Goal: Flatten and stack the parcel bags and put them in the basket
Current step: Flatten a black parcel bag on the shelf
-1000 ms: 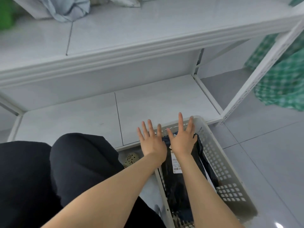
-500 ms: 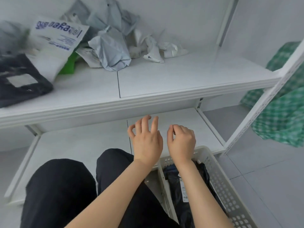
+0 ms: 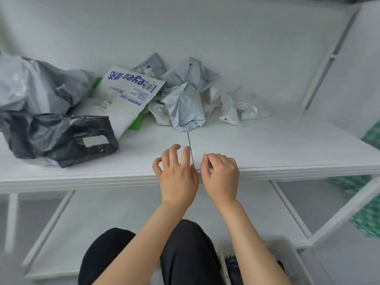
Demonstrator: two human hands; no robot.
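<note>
Left hand point(image 3: 176, 178) and right hand point(image 3: 221, 177) have risen to the shelf point(image 3: 267, 145) edge, fingers loosely curled, empty; a hasty grab could knock parcel bags point(image 3: 185, 105) off.

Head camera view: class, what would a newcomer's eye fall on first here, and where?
First, the heap of crumpled grey and white parcel bags on the shelf, with a black bag at its left. Next, the left hand and right hand, empty and loosely curled, at the shelf's front edge. The basket sits low at the right.
</note>
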